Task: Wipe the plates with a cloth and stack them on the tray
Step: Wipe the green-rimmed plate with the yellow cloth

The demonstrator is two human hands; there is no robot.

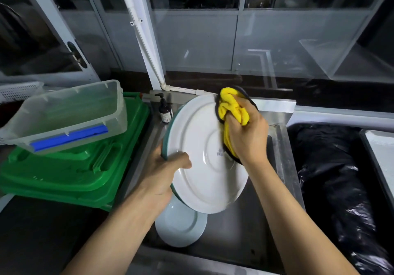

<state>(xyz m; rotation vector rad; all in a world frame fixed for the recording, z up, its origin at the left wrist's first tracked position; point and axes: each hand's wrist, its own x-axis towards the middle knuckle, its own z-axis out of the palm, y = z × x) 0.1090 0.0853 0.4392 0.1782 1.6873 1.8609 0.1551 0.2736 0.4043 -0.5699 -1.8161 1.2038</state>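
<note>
Plate (202,168), underside up, tilts over the sink (245,232) (a second plate (181,225) lies inside); left hand (164,174) grips its rim, right hand (247,134) clutches the yellow cloth (232,108) against it; green crates (64,168) left.

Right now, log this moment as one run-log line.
step: wiping | left hand: grips large plate rim | right hand: presses yellow cloth on it | small plate: in sink below

Clear tub (70,112): tilted on top of the green bins (64,172), left of the sink (245,232).
Pump bottle (165,109): upright at the sink's back left corner.
Black bag (332,178): right of the sink.
</note>
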